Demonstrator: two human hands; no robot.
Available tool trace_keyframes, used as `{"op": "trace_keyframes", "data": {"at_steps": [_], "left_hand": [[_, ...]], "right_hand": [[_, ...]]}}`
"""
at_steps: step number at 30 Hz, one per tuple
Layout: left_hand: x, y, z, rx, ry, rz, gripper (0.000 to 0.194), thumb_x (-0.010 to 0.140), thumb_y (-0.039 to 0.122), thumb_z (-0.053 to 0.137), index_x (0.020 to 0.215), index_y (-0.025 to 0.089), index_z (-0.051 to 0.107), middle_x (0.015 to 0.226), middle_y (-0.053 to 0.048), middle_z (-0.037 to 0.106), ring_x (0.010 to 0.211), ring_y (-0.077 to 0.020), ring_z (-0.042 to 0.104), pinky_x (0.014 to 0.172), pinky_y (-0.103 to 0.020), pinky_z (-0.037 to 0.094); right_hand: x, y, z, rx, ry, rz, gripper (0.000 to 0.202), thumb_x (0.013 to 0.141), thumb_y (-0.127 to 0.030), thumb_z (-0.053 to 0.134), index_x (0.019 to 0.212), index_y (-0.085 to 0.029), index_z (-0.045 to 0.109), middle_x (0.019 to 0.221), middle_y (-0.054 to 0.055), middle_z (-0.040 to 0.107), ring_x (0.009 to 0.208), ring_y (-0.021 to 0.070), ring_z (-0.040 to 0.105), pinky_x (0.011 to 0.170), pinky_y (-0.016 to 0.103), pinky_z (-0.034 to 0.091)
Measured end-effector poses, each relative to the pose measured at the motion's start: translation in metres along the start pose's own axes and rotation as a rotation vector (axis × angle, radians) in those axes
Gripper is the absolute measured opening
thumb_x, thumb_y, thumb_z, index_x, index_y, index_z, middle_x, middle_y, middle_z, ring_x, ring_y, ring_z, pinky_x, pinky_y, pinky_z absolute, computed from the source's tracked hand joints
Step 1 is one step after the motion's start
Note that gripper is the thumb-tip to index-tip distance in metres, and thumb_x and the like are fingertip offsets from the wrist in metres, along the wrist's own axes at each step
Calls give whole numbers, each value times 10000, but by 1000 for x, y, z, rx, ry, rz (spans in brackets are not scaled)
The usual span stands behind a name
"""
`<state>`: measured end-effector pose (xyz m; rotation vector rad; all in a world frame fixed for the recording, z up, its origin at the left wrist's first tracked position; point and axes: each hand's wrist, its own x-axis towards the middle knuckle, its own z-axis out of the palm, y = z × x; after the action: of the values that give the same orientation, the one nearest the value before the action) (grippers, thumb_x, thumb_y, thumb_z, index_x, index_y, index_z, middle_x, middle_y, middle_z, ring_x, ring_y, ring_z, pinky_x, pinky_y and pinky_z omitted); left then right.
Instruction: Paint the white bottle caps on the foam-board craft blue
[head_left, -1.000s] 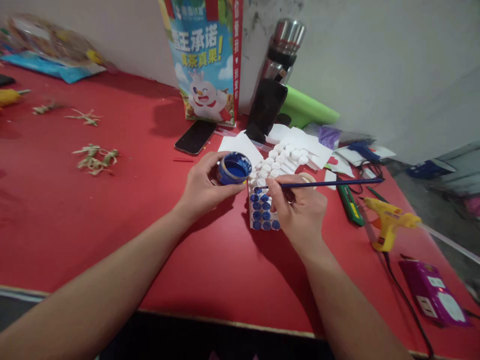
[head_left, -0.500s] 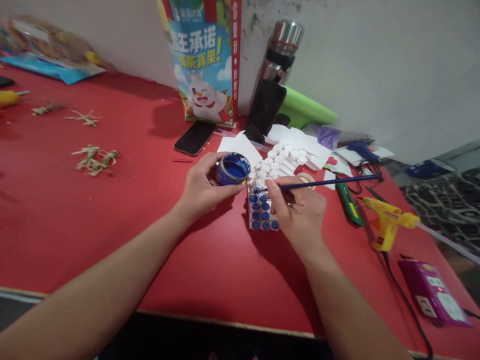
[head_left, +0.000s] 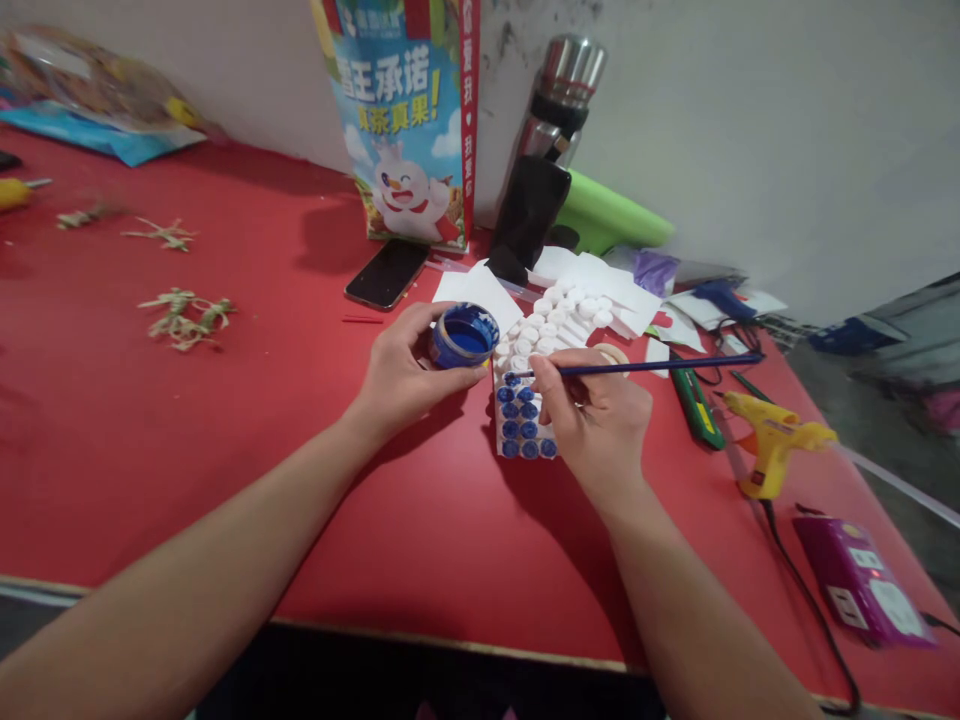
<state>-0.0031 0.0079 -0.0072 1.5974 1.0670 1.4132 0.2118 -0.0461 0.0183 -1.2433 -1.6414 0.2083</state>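
My left hand (head_left: 409,375) is closed around a small open jar of blue paint (head_left: 465,338), tilted so its mouth faces me. In my right hand (head_left: 600,415) is a slim blue paintbrush (head_left: 660,365), gripped near its bristle end, handle pointing right. The brush tip is at one of the round pieces on a white model (head_left: 534,335) made of rolled or disc-shaped white parts. Several rounds at its near end (head_left: 511,411) are blue; those farther back are white. My right hand hides part of the model's right side.
Behind the model lie white paper sheets (head_left: 484,295), a black phone (head_left: 388,273), a printed bag (head_left: 409,130) and a steel flask (head_left: 570,85). To the right are a green cutter (head_left: 696,405), a yellow glue gun (head_left: 776,435) and a purple power box (head_left: 862,580). Knotted straw pieces (head_left: 187,318) lie left.
Both hands, the jar and the brush hold nearly the same places. The whole view has shifted slightly, with things on the table appearing a little farther left.
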Motion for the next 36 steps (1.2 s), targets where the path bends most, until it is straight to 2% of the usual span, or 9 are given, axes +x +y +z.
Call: {"op": "trace_keyframes", "data": {"at_steps": [5, 10, 15, 24, 30, 36], "left_hand": [[0, 0, 0, -8, 2, 1, 640, 644, 366, 1047, 1209, 198, 796, 1217, -105, 808, 1116, -320, 779, 959, -423, 622], [0, 1, 0, -5, 1, -11, 645, 632, 379, 1051, 1199, 204, 797, 1213, -103, 812, 1104, -320, 780, 941, -420, 627], [0, 2, 0, 3, -6, -8, 631, 648, 378, 1039, 1203, 201, 796, 1227, -104, 812, 1122, -321, 776, 969, -424, 622], [0, 3, 0, 9, -2, -15, 612, 646, 364, 1030, 1195, 222, 800, 1221, -98, 814, 1114, -330, 777, 966, -448, 634], [1, 2, 0, 5, -1, -17, 647, 627, 401, 1047, 1196, 216, 801, 1221, -99, 820, 1115, -332, 780, 965, -439, 638], [0, 2, 0, 8, -2, -14, 641, 639, 394, 1046, 1201, 207, 800, 1224, -105, 815, 1119, -328, 776, 965, -432, 627]], "right_hand": [[0, 0, -1, -8, 25, -6, 226, 1048, -360, 739, 887, -204, 766, 672, -34, 692, 507, 100, 616, 558, 279, 475], [0, -1, -2, -29, -15, 0, 227, 1048, -353, 734, 868, -215, 747, 621, -45, 666, 516, 108, 620, 562, 275, 472], [0, 0, -1, 16, 30, 21, 209, 1041, -364, 737, 893, -217, 744, 724, -23, 721, 554, 111, 641, 586, 280, 504], [1, 0, -3, 15, 19, 40, 250, 1048, -407, 721, 879, -224, 734, 715, -15, 715, 561, 120, 643, 570, 282, 514], [0, -3, -2, 59, 8, 44, 221, 1042, -367, 738, 882, -214, 745, 705, -26, 718, 521, 105, 635, 554, 272, 498], [1, -5, 0, 27, -37, -25, 200, 1046, -326, 727, 880, -216, 746, 690, -31, 731, 531, 109, 667, 561, 265, 505]]}}
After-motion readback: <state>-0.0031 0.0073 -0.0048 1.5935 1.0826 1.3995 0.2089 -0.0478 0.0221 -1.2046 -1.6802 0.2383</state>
